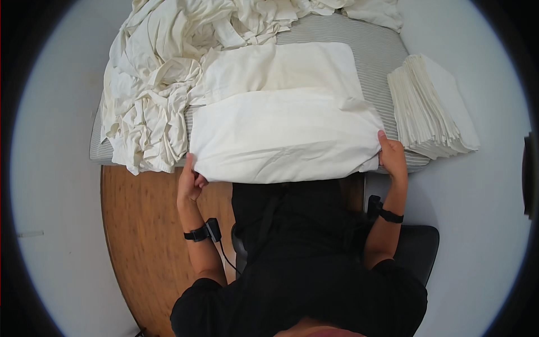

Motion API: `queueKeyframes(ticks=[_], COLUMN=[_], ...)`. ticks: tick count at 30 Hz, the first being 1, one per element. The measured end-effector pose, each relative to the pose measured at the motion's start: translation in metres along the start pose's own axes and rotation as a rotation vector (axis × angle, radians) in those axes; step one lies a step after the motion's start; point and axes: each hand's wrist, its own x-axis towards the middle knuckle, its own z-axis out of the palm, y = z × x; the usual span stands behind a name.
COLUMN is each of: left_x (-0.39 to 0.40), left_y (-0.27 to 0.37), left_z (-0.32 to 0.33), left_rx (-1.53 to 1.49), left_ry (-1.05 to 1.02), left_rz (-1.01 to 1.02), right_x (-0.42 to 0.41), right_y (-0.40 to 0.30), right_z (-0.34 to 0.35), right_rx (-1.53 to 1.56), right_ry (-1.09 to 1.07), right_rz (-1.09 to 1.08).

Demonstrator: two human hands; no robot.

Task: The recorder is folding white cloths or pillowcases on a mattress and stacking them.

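Note:
A white cloth (pixel 278 135) is stretched between my two hands at the near edge of a striped mattress (pixel 337 31). My left hand (pixel 191 181) pinches its near left corner, thumb on top. On the other side my right hand (pixel 391 153) grips the near right edge, where the fabric puckers. The cloth's far part lies flat on the mattress, and its near part overlaps that in a second layer. A few creases run across the near layer. The fingers beneath the fabric are partly hidden.
A large heap of crumpled white cloths (pixel 156 80) covers the left and far side of the mattress. At the right edge stands a stack of folded white cloths (pixel 429 107), against the pale wall (pixel 480 202). Below is a wooden floor (pixel 151 236) and a black seat (pixel 417 248).

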Motion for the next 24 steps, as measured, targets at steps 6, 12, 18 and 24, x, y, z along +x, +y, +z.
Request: queueKeyframes(ticks=[6,12,18,24], left_x=[-0.005,-0.009,-0.015,-0.035], left_y=[-0.024,-0.042,-0.037,-0.029], left_z=[-0.041,-0.027,-0.025,-0.037], left_rx=[0.671,0.252,0.349,1.111], left_ry=[-0.081,-0.03,0.055,-0.543], left_rz=[0.528,0.565,0.56,-0.266], right_x=[-0.014,-0.025,-0.031,-0.036], right_y=[0.014,0.042,0.053,0.073], right_z=[-0.009,-0.026,-0.029,-0.052], right_rx=[-0.054,0.369,0.289,-0.128], right_ry=[-0.049,-0.333,-0.291,-0.945], right_rz=[-0.48,-0.137,-0.052,0.094])
